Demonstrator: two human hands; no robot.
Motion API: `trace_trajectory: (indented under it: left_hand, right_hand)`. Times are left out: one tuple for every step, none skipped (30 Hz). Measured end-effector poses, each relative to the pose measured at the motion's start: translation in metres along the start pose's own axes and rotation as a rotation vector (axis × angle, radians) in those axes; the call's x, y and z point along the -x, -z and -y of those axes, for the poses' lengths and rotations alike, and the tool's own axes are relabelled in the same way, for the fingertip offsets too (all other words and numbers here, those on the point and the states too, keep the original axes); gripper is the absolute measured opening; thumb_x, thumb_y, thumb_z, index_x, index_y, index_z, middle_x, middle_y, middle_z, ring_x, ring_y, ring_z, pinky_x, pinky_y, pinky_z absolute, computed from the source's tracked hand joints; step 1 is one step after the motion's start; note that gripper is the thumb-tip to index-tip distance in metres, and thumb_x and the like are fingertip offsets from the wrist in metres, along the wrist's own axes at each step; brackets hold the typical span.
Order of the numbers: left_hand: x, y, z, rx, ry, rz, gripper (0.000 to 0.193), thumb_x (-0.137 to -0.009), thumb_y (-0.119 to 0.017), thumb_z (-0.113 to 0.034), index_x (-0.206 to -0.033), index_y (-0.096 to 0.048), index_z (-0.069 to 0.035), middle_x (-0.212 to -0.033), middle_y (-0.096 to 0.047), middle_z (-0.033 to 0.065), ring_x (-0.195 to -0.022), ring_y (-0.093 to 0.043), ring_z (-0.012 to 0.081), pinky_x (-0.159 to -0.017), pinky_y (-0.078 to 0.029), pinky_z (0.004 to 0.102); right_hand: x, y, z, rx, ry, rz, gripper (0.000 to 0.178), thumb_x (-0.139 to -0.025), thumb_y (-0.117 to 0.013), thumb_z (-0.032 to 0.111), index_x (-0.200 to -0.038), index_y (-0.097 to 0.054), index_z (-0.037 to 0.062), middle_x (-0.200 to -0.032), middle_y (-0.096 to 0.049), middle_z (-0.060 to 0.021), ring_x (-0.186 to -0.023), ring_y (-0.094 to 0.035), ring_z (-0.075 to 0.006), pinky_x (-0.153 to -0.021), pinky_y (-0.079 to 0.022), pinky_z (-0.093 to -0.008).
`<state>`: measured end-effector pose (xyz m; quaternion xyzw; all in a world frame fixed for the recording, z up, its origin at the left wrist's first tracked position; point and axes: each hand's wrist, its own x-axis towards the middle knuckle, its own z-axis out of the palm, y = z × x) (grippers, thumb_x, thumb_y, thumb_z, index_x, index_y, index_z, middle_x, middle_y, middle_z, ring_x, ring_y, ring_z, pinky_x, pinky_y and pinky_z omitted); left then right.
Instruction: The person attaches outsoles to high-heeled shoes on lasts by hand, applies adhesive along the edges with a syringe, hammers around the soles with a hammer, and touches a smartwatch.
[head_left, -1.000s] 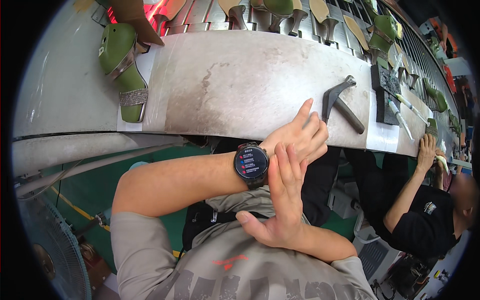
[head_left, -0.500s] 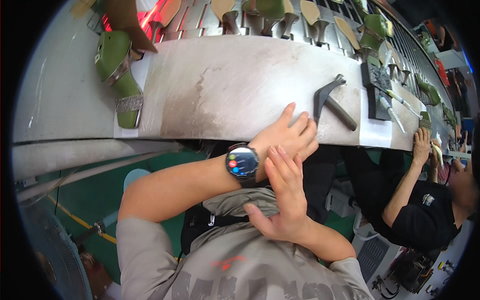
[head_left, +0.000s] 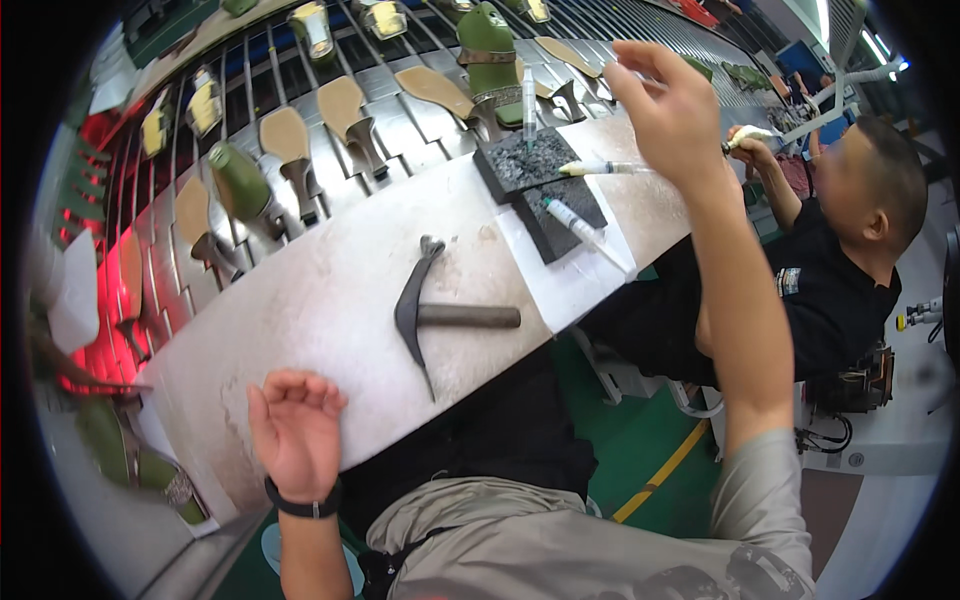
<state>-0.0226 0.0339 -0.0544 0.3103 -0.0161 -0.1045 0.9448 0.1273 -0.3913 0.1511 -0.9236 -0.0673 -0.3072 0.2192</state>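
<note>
My right hand [head_left: 672, 115] is raised over the far right of the worktable, near the shoe parts on the conveyor. Its thumb and fingers are apart, and nothing shows between them. My left hand [head_left: 298, 430] rests palm up by the near edge of the table, fingers loosely curled and empty, with a black watch strap [head_left: 303, 500] at the wrist. Between the two hands a shoemaker's hammer [head_left: 410, 312] lies on the table. Beyond it a dark foam-like block [head_left: 545, 195] bears several syringes, among them a clear one [head_left: 580, 228] with a green tip.
A slatted metal conveyor [head_left: 385, 195] runs along the far side, carrying heeled soles [head_left: 285, 135] and green shoe lasts [head_left: 238, 180]. Another green last [head_left: 125, 450] with a glittery strap lies at the left. At the right sits a co-worker [head_left: 835, 250] in black.
My hands have parted: the right has risen toward the conveyor, the left has turned palm up. The view has swung right, and the hammer and block appear farther left.
</note>
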Motion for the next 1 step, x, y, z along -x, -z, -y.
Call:
trace_trajectory:
  left_hand:
    - [-0.0013,0.0005,-0.0004,0.033,0.065,-0.008,0.049,-0.108,-0.052,-0.052,-0.117,-0.065,-0.006,-0.117,-0.07,0.0153,-0.109,-0.068,0.0311,-0.099,-0.055,0.0488]
  right_hand:
    - [-0.0258,-0.0009,-0.0369,0.154,-0.025,0.046,0.046,-0.09,-0.078,0.031,-0.127,-0.072,0.0043,-0.126,-0.075,-0.0174,-0.116,-0.072,-0.0312,-0.103,-0.054,-0.0435]
